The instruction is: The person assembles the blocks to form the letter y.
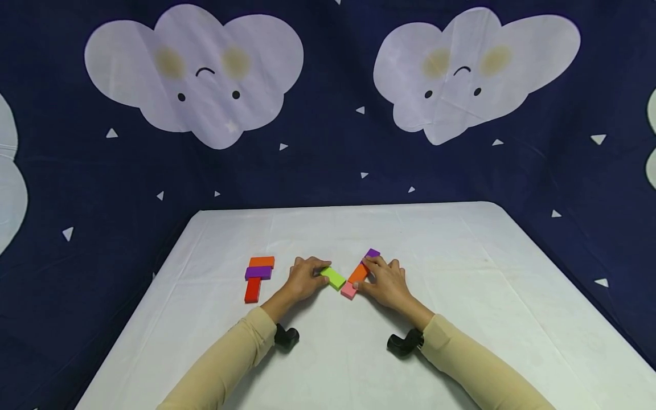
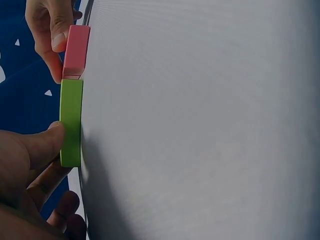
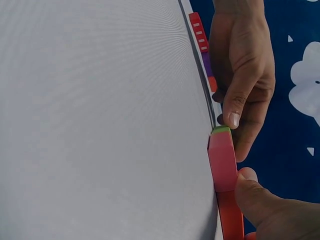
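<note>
I have my left arm (image 1: 225, 361) and right arm (image 1: 476, 367) angled inward from the near side, left hand (image 1: 304, 278) and right hand (image 1: 386, 282) both pinching.

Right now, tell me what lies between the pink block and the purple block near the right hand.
An orange block lies between the pink block and that purple block, as the head view shows.

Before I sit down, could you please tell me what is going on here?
A person is working with both hands at a white table. The left hand pinches a green block; the right hand grips a row of pink, orange and purple blocks, its pink end close to the green one. Orange, purple and red blocks lie together further left, untouched.
</note>
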Demonstrator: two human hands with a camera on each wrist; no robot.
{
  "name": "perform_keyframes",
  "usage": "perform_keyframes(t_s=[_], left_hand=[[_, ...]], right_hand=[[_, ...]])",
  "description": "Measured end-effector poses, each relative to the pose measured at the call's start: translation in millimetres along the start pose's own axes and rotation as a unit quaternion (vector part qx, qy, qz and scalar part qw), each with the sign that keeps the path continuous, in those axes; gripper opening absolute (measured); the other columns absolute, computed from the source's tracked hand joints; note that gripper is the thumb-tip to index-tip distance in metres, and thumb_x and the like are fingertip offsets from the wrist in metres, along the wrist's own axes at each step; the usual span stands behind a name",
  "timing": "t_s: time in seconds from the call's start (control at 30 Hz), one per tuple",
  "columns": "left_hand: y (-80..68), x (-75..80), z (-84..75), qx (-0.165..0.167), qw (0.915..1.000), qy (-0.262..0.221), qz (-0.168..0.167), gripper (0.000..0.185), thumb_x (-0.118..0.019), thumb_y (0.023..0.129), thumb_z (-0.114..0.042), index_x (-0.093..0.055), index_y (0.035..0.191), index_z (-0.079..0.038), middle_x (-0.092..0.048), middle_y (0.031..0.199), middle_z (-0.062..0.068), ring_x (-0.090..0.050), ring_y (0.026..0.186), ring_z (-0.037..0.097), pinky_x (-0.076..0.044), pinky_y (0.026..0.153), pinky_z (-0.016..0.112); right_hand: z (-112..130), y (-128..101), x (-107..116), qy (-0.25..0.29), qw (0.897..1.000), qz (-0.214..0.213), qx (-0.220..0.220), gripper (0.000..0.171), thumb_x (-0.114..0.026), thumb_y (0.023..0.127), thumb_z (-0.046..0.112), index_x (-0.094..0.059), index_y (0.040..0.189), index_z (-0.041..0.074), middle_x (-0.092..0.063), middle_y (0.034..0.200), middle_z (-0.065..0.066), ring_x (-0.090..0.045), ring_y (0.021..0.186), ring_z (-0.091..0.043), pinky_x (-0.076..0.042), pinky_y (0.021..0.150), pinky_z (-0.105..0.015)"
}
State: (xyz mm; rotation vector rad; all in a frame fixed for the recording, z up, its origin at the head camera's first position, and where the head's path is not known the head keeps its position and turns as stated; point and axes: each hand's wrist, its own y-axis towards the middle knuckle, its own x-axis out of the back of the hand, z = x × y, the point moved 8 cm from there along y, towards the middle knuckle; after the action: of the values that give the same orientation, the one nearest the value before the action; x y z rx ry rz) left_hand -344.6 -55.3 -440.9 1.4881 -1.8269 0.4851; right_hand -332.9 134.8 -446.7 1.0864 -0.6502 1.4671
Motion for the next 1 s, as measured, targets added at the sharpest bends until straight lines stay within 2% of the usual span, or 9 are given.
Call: perform_keyframes(t_s=[0.63, 0.8, 1.0], left_hand=[[-1.3, -0.4, -3.5, -0.004, 1.0000, -0.006, 0.006, 0.037, -0.071, 0.081, -0.013, -0.067, 0.117, -0.013, -0.067, 0.117, 0.004, -0.043, 0.093, 0.019, -0.027, 0.080, 0.033], [-3.7, 1.9, -3.2, 0.002, 0.9999, -0.016, -0.002, 0.038, -0.072, 0.081, -0.014, -0.067, 0.118, -0.012, -0.066, 0.119, 0.007, -0.043, 0.093, 0.020, -0.027, 0.080, 0.034], [-8.6, 9.3, -3.6, 0.024, 0.9983, -0.047, -0.024, 0.036, -0.071, 0.083, -0.017, -0.066, 0.118, -0.013, -0.066, 0.117, 0.007, -0.044, 0.095, 0.021, -0.029, 0.080, 0.033]], right_hand=[[-0.3, -0.2, -0.2, -0.001, 1.000, -0.001, 0.002, 0.072, -0.069, 0.078, 0.052, -0.052, 0.135, 0.013, -0.051, 0.138, -0.003, -0.041, 0.095, -0.030, -0.026, 0.073, -0.035], [-0.1, -0.4, -0.8, -0.001, 1.000, 0.000, 0.002, 0.072, -0.069, 0.078, 0.052, -0.052, 0.135, 0.013, -0.051, 0.138, -0.003, -0.041, 0.093, -0.030, -0.027, 0.072, -0.035], [0.7, -0.6, 0.0, 0.000, 1.000, -0.002, 0.004, 0.072, -0.069, 0.078, 0.052, -0.052, 0.135, 0.013, -0.052, 0.138, -0.003, -0.041, 0.093, -0.029, -0.026, 0.072, -0.035]])
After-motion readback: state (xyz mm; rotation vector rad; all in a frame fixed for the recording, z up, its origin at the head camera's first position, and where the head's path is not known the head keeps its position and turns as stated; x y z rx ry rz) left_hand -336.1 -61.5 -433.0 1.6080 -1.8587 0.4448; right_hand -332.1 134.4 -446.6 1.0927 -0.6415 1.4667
